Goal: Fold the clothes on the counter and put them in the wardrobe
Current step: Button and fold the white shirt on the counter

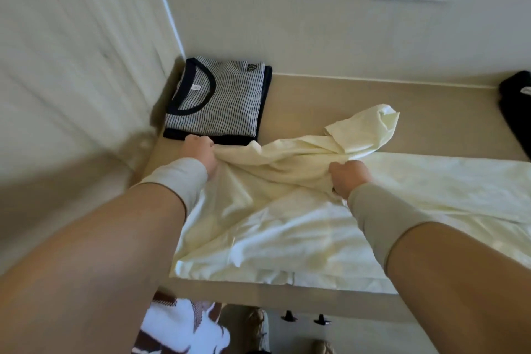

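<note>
Item: cream shirt (287,218), spread on desk (431,112), one sleeve lifted.
Left hand (199,154): grasping shirt edge.
Right hand (347,178): clenched on bunched cloth.
Done: striped shirt (218,98), folded, rear corner.
Risk: uneven pull skews fold; hem slips off front edge.

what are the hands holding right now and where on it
Both hold the pale yellow cotton shirt spread on the beige counter: the left hand grips its upper left edge, the right hand a bunched fold below the raised sleeve.
</note>
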Motion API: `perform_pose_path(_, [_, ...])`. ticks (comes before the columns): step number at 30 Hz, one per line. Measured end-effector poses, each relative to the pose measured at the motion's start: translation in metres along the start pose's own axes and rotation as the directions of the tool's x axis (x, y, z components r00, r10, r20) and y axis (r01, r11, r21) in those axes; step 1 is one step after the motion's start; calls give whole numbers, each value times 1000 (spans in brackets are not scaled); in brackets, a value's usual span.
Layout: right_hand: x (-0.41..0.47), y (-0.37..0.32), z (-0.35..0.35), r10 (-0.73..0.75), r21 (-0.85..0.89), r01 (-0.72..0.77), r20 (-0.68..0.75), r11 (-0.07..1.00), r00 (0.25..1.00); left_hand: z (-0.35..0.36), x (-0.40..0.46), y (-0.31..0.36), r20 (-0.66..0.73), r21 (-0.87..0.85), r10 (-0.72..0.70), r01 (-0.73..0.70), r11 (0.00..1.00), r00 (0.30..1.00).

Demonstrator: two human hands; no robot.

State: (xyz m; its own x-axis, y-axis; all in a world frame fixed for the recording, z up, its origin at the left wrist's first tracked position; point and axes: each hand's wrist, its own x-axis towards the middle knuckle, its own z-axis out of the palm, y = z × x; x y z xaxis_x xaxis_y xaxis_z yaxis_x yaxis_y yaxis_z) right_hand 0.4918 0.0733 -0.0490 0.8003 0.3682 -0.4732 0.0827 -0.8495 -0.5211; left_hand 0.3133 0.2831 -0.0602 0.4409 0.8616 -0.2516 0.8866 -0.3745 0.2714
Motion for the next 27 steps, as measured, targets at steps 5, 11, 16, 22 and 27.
perform_pose_path(5, [-25,4,-1,-61,164,70,-55,984,997,6,-40,-18,130,263,97,-128,956,987])
perform_pose_path(11, [-30,18,9,61,17,-65,159,998,985,3,-61,-22,416,325,4,-153,933,909])
perform_pose_path(16, [-38,11,4,44,10,-44,43,999,998,-12,-44,-36,174,176,-107,76,981,979])
perform_pose_path(22, [-20,12,11,147,78,-142,-57,987,988,-12,-39,-17,-35,-259,53,-60,964,998])
perform_pose_path(27, [-15,10,23,160,165,-143,-95,976,983,2,-37,12,232,-138,305,-279,950,924])
